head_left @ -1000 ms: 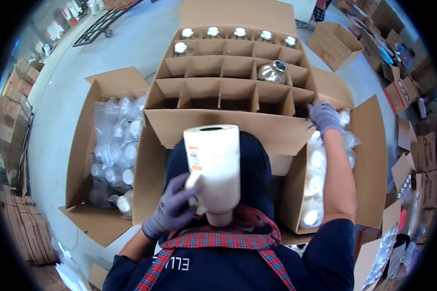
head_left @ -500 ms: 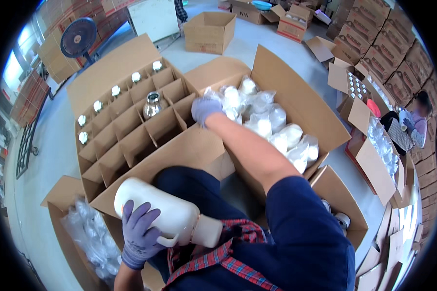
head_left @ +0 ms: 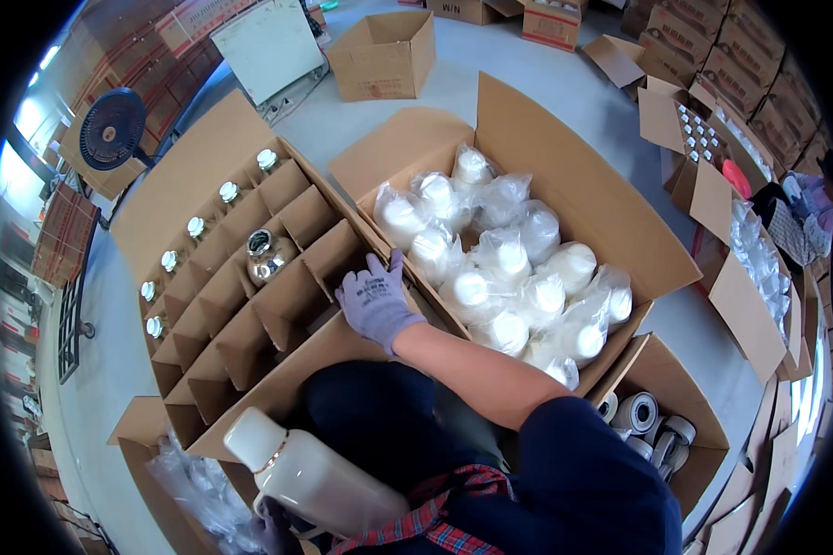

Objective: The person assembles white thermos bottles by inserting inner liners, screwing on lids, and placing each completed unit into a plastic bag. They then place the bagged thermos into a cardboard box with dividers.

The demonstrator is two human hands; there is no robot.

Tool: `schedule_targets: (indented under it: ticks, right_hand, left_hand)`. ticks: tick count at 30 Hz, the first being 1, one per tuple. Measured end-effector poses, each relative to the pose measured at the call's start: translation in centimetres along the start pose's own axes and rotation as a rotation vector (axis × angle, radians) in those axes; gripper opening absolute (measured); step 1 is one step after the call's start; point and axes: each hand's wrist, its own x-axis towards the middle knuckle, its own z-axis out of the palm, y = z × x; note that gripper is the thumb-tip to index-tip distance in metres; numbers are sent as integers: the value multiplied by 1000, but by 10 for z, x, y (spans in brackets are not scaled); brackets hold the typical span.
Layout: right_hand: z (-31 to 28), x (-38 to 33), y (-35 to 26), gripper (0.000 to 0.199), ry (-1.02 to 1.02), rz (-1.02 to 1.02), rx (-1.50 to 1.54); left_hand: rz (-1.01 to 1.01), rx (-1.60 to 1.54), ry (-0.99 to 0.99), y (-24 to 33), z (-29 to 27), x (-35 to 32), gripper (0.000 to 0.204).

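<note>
A cream vacuum jug [head_left: 329, 486] with a capped top lies tilted across my lap, its lid toward the upper left. My left hand [head_left: 276, 527], in a grey-purple glove, is closed at the jug's handle, partly hidden at the lower edge. My right hand [head_left: 378, 301], gloved alike, rests with fingers apart on the near right rim of a divided carton [head_left: 208, 430]. Inside that carton, a shiny silver bottle-like liner [head_left: 268, 257] stands in a middle cell, and several with white-capped necks [head_left: 196, 228] line the far left cells.
Right of it, an open carton [head_left: 578, 199] holds several plastic-wrapped white jugs [head_left: 504, 254]. A carton with ring-shaped parts [head_left: 637, 412] is at lower right; one with clear bags [head_left: 204, 486] at lower left. A fan [head_left: 113, 129] stands far left. Another person [head_left: 810, 217] works at far right.
The jug has turned round: its lid pointed right before and now points upper left. My right hand has moved from beside the wrapped jugs to the divided carton's rim. The view has shifted.
</note>
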Motion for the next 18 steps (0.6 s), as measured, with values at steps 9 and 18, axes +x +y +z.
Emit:
schedule_targets:
  ticks: [9,18]
  right_hand:
    - [59,36,-3,18,651,-613,-116]
    - [-8,-21,84,44,651,-248,184]
  left_hand:
    - [-38,-410,78,-22,0,-19,37]
    - [-405,536,838,-279,-241,5,53]
